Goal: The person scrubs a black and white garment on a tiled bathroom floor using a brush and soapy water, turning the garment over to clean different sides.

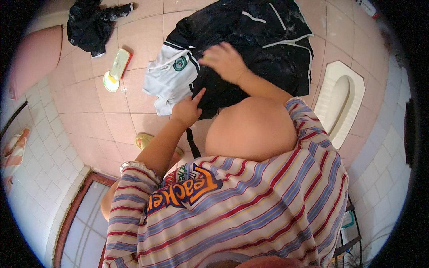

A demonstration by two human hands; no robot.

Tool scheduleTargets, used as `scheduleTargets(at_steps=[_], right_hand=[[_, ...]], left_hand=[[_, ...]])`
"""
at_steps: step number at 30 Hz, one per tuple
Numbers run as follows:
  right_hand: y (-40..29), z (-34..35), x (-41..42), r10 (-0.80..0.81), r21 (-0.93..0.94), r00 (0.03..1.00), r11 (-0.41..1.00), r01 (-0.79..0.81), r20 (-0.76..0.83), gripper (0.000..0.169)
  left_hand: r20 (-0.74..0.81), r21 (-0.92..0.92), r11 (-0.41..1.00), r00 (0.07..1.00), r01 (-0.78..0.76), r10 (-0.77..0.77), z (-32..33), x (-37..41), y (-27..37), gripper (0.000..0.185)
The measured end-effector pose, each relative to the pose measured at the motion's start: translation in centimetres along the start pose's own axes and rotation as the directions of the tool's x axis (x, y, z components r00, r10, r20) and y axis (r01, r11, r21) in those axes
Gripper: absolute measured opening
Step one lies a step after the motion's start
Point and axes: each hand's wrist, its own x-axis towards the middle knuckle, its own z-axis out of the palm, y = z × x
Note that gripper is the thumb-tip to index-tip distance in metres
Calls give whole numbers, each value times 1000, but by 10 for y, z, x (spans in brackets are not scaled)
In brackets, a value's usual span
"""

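A black garment with white trim (231, 30) lies spread on the tiled floor in front of me, with pale smears on its cloth. Its white section (167, 73) bears a round green badge (180, 63). My left hand (187, 110) rests on the border between white and black cloth, index finger stretched out and thumb apart; its other fingers are partly hidden. Farther up, my right hand (225, 63) is over the black cloth beside the white section and is blurred. A small yellowish patch shows at its fingertips; I cannot tell what it is.
A pale block (119, 63) on a red base lies left, touching a round white lid-like piece (111, 81). Another black garment (90, 26) lies at the upper left. A squat toilet (340, 100) is set into the floor at right. A pink panel (38, 60) stands at the left.
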Motion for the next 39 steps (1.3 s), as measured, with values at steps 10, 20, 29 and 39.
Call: scheduleTargets(at_steps=[10,20,29,39], right_hand=[[149,-44,-28,550,-59,704,768,-638,-450,16],[68,-31,-4,398,-264,857,832,-487,-328,54],[159,-65,-6,705,141,685,709,-691,-186,41],[92,-38,11,394,-338,866,806,-487,-308,43]], left_hand=[[65,15,998,996,59,-60,0,0,-1,79],[62,-17,998,996,59,-58,-3,-6,-6,79],[98,-31,997,993,67,-64,-4,2,-6,84],[109,-42,995,990,92,-87,-2,-2,-13,83]])
